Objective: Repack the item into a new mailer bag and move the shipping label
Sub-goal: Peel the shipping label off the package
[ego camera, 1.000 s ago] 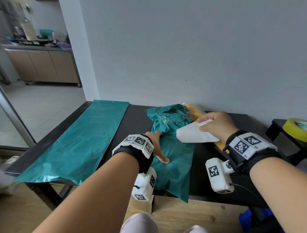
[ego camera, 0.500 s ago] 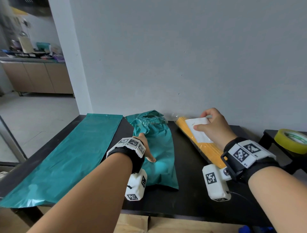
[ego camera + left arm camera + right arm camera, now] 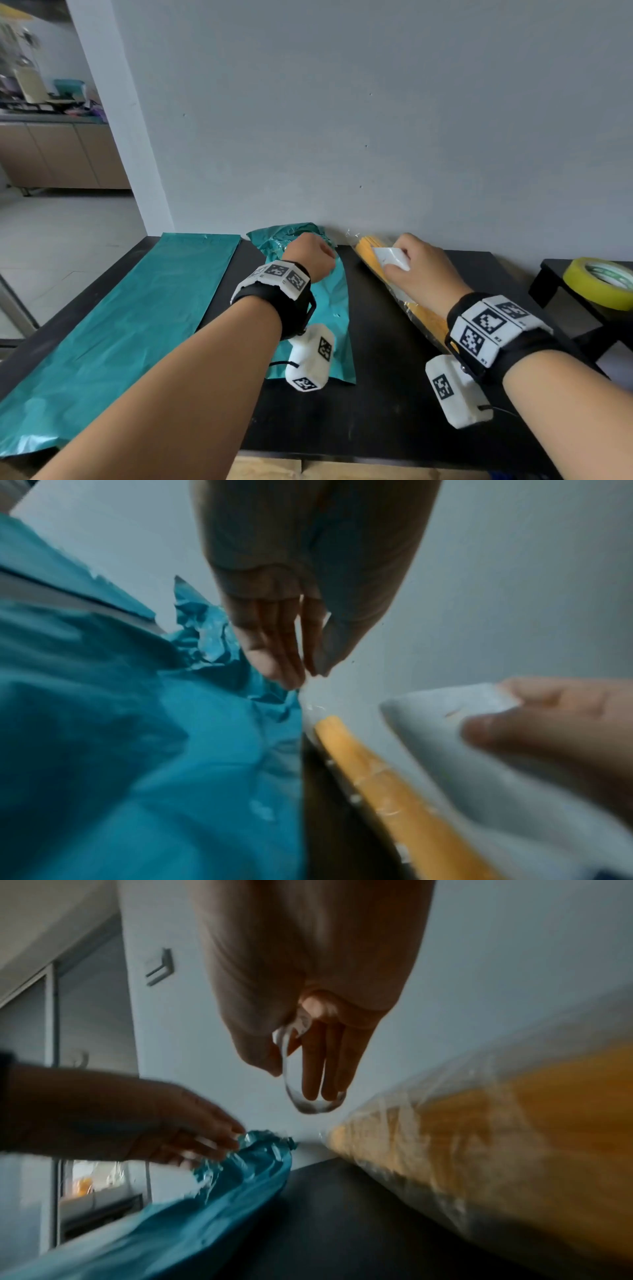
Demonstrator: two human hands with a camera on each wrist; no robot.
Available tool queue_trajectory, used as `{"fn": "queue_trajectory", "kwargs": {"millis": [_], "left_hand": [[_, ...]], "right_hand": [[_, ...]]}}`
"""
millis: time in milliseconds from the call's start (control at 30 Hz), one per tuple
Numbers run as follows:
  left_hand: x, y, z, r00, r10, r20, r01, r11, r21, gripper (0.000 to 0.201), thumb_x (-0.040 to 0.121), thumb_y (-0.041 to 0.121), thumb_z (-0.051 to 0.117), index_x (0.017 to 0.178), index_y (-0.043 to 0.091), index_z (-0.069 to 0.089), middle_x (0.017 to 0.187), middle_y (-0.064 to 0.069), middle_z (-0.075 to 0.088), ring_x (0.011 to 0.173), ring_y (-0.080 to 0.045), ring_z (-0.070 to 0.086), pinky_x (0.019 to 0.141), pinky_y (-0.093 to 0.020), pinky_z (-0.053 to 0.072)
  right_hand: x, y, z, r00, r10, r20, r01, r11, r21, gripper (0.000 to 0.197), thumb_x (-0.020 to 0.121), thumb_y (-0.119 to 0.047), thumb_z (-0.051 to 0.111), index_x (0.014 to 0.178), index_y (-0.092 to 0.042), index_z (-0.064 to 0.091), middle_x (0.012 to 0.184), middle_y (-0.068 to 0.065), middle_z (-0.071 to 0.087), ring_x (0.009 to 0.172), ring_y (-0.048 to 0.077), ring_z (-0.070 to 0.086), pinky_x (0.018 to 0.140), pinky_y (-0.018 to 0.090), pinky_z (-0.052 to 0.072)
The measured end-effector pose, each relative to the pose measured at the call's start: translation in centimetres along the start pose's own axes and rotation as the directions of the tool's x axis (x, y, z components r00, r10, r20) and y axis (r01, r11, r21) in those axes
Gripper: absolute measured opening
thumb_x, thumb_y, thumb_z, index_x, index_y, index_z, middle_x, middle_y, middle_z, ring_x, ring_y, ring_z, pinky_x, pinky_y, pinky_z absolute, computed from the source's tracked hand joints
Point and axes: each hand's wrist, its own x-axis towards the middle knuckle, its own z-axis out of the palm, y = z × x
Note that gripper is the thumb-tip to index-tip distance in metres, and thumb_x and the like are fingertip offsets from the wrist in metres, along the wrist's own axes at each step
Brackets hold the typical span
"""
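Left hand: the left hand (image 3: pixel 310 255) reaches over the crumpled far end of the used teal mailer (image 3: pixel 329 301); in the left wrist view its fingers (image 3: pixel 274 647) lie straight and close together, the tips at the torn, wrinkled mouth of that bag, curled round nothing that shows.
Right hand: the right hand (image 3: pixel 419 265) pinches the white shipping label (image 3: pixel 390 258) between thumb and fingers; in the right wrist view the label (image 3: pixel 298 1074) bends in a loop under the fingers.
Label position: held above the far end of the yellow item, near the wall; whether it touches the wrapping cannot be told.
Item: a long yellow item in clear plastic wrap (image 3: pixel 421 310) lies on the black table (image 3: pixel 383 404), running from the wall toward the right wrist, outside both bags.
Used mailer: lies flat on the table between the new bag and the item, apart from the item, its far end bunched up beside the wall.
New mailer: a smooth, flat teal mailer bag (image 3: pixel 130 325) lies lengthwise on the left part of the table, its near end hanging over the table's front edge, just beside the used one.
Side stand: a roll of yellow tape (image 3: pixel 599 282) rests on a small black stand to the right, well apart from the hands.
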Motion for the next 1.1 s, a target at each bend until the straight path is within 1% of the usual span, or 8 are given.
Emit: {"fn": "queue_trajectory", "kwargs": {"millis": [67,133,400,533,700,867,1000,1100], "left_hand": [[-0.3,0.9,0.5,0.999,-0.009,0.032,0.017,0.971,-0.238,0.020,0.086,0.000,0.056,0.073,0.014,0.062,0.084,-0.012,0.072,0.073,-0.022,0.068,0.076,-0.036,0.059],[-0.7,1.5,0.9,0.997,-0.013,0.076,0.035,0.958,-0.285,0.015,0.087,0.000,0.057,0.078,0.011,0.062,0.083,-0.012,0.072,0.072,-0.020,0.068,0.073,-0.035,0.060],[-1.5,-0.4,2.6,0.972,-0.063,0.226,0.092,0.989,-0.119,0.024,0.086,0.000,0.060,0.071,0.018,0.068,0.073,-0.004,0.068,0.070,-0.013,0.065,0.070,-0.030,0.059],[-1.9,-0.9,2.5,0.977,-0.097,0.190,0.113,0.991,-0.076,0.027,0.082,-0.004,0.061,0.070,0.019,0.066,0.072,-0.005,0.065,0.073,-0.019,0.065,0.073,-0.033,0.060],[-1.7,-2.0,1.3,0.995,-0.096,-0.013,0.095,0.993,-0.069,0.024,0.083,0.001,0.061,0.069,0.021,0.056,0.090,-0.012,0.072,0.082,-0.029,0.072,0.077,-0.042,0.060],[-1.9,-3.0,1.0,0.994,-0.063,0.090,0.066,0.997,-0.036,0.032,0.084,0.004,0.057,0.063,0.026,0.068,0.091,-0.007,0.069,0.082,-0.025,0.071,0.073,-0.037,0.061],[-2.1,-3.2,1.6,0.977,-0.054,0.205,0.056,0.998,-0.006,0.018,0.083,0.007,0.062,0.082,0.016,0.077,0.069,-0.004,0.067,0.062,-0.021,0.059,0.079,-0.038,0.060],[-1.9,-3.2,1.8,0.981,-0.068,0.180,0.059,0.997,0.055,0.019,0.084,-0.001,0.055,0.089,0.009,0.071,0.069,-0.002,0.059,0.068,-0.022,0.058,0.079,-0.036,0.057]], "right_hand": [[-0.5,-0.3,0.6,0.997,-0.048,0.055,0.053,0.995,-0.090,0.016,0.084,-0.023,0.059,0.082,-0.013,0.047,0.073,0.002,0.053,0.069,0.026,0.053,0.057,0.032,0.038],[-1.1,-0.5,1.2,0.989,-0.078,0.125,0.098,0.983,-0.158,0.013,0.086,-0.025,0.056,0.089,-0.015,0.048,0.078,0.002,0.054,0.073,0.025,0.055,0.060,0.034,0.040],[-2.2,-0.2,3.2,0.935,-0.083,0.344,0.181,0.948,-0.263,0.011,0.087,-0.027,0.052,0.089,-0.021,0.044,0.079,-0.001,0.055,0.072,0.020,0.054,0.056,0.031,0.036],[-2.1,-0.7,3.1,0.947,-0.139,0.289,0.222,0.935,-0.277,0.012,0.089,-0.027,0.053,0.091,-0.018,0.046,0.079,0.002,0.057,0.070,0.023,0.056,0.060,0.036,0.042],[-1.9,-2.1,3.2,0.927,-0.258,0.270,0.324,0.916,-0.236,0.011,0.090,-0.027,0.053,0.093,-0.018,0.048,0.083,0.005,0.062,0.072,0.025,0.058,0.062,0.037,0.044],[-1.8,-2.9,4.5,0.873,-0.214,0.439,0.357,0.892,-0.275,0.023,0.088,-0.021,0.050,0.105,-0.025,0.064,0.087,0.001,0.062,0.085,0.023,0.062,0.067,0.030,0.044],[-1.6,-2.8,4.6,0.874,-0.189,0.447,0.343,0.892,-0.294,0.022,0.087,-0.023,0.051,0.103,-0.026,0.065,0.071,-0.008,0.049,0.075,0.018,0.054,0.064,0.028,0.039],[-1.7,-2.5,4.5,0.887,-0.193,0.419,0.330,0.900,-0.284,0.012,0.088,-0.022,0.051,0.086,-0.021,0.063,0.069,-0.006,0.050,0.071,0.020,0.055,0.061,0.029,0.041]]}}
